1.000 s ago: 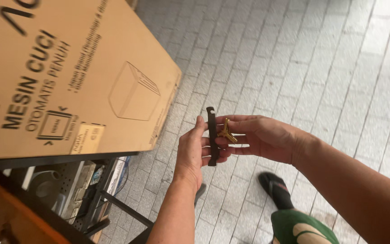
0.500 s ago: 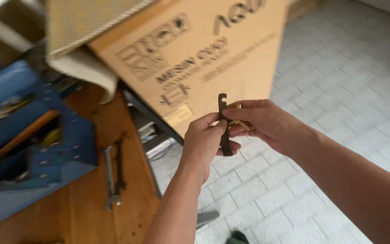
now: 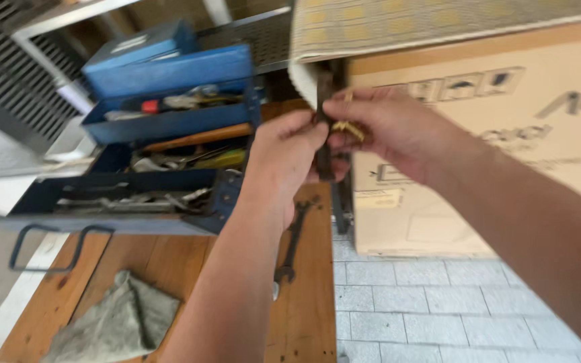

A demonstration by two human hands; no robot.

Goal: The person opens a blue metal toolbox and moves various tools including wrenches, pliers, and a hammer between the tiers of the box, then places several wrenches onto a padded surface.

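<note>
Dark metal wrench (image 3: 325, 128) stands upright at upper centre of the frame, long axis vertical, where I see my left hand (image 3: 284, 151) gripping its lower part and my right hand (image 3: 391, 131) pinching a small brass fitting (image 3: 348, 129) against it.

Open blue toolbox (image 3: 169, 128), wrench (image 3: 294, 238) on wooden bench (image 3: 163, 269), grey rag (image 3: 112, 323), cardboard box (image 3: 506, 134)

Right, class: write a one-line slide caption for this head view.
Left hand and right hand grip a dark wrench with brass fitting beside an open blue toolbox.
</note>
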